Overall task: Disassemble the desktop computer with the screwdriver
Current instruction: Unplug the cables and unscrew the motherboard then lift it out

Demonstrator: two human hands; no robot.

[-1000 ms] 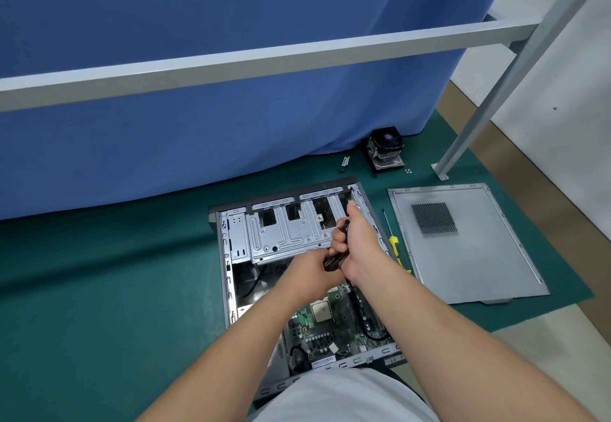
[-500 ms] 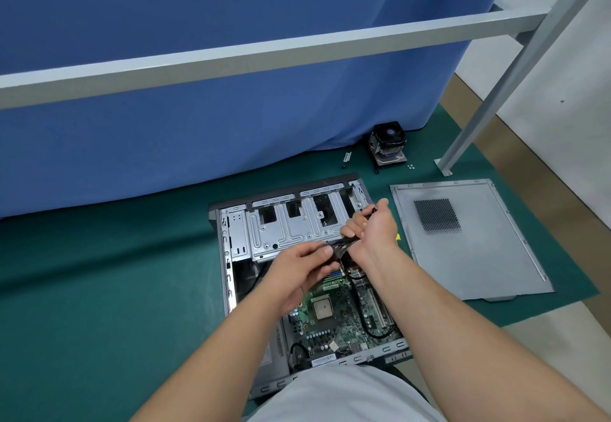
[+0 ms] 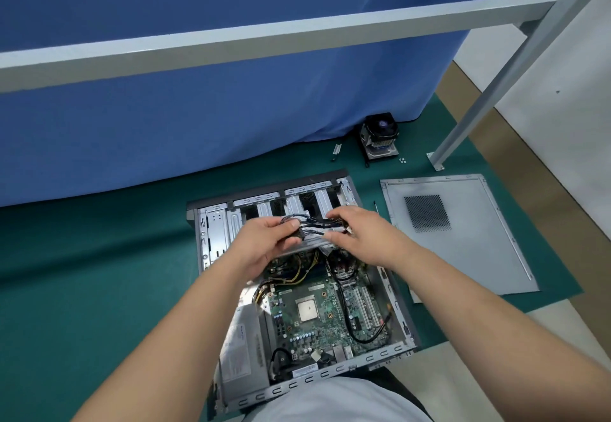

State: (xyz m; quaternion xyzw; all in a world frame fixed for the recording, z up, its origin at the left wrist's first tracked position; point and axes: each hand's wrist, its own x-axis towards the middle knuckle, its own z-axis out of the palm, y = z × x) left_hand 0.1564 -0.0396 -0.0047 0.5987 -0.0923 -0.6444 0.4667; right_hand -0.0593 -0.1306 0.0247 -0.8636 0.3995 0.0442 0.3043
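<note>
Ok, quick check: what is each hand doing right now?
Left hand: grips one end of the black cable bundle above the open computer case.
Right hand: grips the bundle's other end.

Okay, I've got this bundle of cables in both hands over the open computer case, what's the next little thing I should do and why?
Probably ease the two ends apart. Your left hand and right hand both grip the cable bundle above the drive cage, apparently at a connector. The screwdriver lies unused on the mat beside the case, so this looks like hand work before any more screws.
</note>
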